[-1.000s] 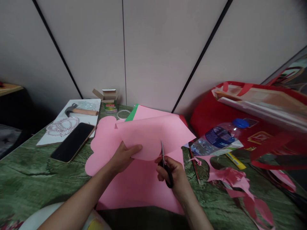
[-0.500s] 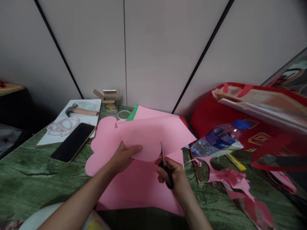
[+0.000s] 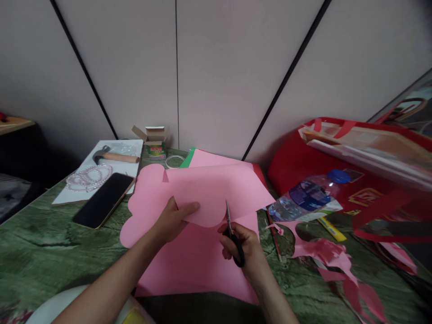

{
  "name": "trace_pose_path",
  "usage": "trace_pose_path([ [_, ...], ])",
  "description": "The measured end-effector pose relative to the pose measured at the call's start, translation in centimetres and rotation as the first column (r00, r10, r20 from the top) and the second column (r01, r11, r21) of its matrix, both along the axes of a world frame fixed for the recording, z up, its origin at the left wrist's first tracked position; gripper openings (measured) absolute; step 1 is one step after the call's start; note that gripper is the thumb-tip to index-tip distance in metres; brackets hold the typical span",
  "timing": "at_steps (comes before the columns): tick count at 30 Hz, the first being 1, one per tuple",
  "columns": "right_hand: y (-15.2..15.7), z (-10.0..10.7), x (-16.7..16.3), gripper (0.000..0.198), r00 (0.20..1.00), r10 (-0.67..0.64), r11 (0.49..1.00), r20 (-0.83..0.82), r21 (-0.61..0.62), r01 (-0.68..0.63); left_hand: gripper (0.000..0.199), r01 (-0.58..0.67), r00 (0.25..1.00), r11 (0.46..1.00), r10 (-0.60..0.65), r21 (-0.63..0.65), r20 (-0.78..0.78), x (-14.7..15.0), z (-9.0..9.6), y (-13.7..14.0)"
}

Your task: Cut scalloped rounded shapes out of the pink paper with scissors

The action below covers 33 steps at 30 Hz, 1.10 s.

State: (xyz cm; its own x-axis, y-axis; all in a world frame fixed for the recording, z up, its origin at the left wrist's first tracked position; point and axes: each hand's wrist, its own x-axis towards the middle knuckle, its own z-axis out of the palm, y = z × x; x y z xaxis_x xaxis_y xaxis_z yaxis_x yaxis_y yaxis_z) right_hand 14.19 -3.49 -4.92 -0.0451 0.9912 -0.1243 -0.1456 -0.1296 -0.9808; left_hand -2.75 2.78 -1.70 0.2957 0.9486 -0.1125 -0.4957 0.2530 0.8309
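Note:
My left hand [image 3: 177, 219] pinches the lower edge of a pink paper sheet [image 3: 202, 189], thumb on top and fingers underneath. Black-handled scissors [image 3: 237, 245] are in my right hand [image 3: 248, 245], with fingers through the loops. Their blades point up and away, inside a cut in the sheet, just right of a rounded edge. Beneath lies more pink paper [image 3: 199, 265] over the front of the table. To the left, a pink piece with scalloped edges [image 3: 143, 202] shows. The exact gap between the blades is hard to see.
At left lie a phone [image 3: 104, 200], a hammer [image 3: 116, 156] and beads [image 3: 89, 177] on white paper. A small box [image 3: 155, 146] stands behind. On the right are a water bottle [image 3: 305, 195], a red bag [image 3: 290, 153], a pencil [image 3: 275, 238], a yellow cutter [image 3: 332, 228] and pink scraps [image 3: 329, 252].
Almost nothing differs. Both hands, the scissors and the pink sheet keep nearly the same place; the view has shifted very slightly.

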Motion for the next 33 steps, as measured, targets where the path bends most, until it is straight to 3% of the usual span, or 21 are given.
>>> trace_pose_path([
  [12, 0.1, 0.4, -0.3, 0.034, 0.996, -0.022, 0.999, -0.082, -0.050, 0.018, 0.016, 0.050, 0.980, 0.993, -0.028, 0.110, -0.196, -0.3, -0.8, 0.1],
  [20, 0.1, 0.2, -0.3, 0.035, 0.994, -0.021, 0.999, -0.107, -0.043, 0.017, 0.019, 0.057, 0.963, 0.984, -0.011, 0.167, -0.268, -0.4, -1.0, 0.1],
  [33, 0.1, 0.0, -0.2, 0.033, 0.997, -0.052, 0.997, -0.055, -0.064, 0.049, 0.018, 0.064, 0.967, 0.985, -0.022, 0.158, -0.253, -0.5, -1.1, 0.1],
])
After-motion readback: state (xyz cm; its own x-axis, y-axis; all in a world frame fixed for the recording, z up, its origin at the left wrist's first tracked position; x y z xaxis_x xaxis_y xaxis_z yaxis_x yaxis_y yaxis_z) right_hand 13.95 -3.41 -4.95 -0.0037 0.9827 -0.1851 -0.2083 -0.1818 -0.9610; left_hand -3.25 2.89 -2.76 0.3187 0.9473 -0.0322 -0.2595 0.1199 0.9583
